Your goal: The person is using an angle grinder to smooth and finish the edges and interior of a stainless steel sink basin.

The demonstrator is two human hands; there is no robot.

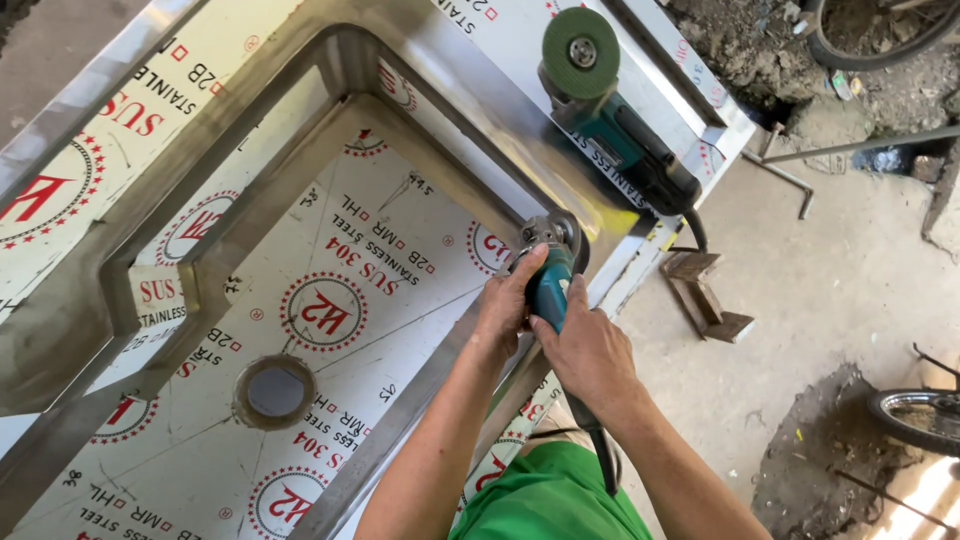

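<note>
Both my hands grip a teal angle grinder (pixel 550 283). My left hand (pixel 508 300) wraps its front near the disc (pixel 553 231), and my right hand (pixel 588 350) holds the rear body where the black cord leaves. The disc rests against the inner wall at the near right corner of a stainless steel sink basin (pixel 250 200) covered in printed protective film. A round drain hole (pixel 275 391) sits in the basin floor. A second teal grinder (pixel 610 115) with a green disc lies on the sink's rim, untouched.
Concrete floor lies to the right, with a small metal bracket piece (pixel 705 295) near the sink, metal rods (pixel 860 145), a wheel (pixel 920 415) at the right edge and rubble at the top right. My green clothing shows at the bottom.
</note>
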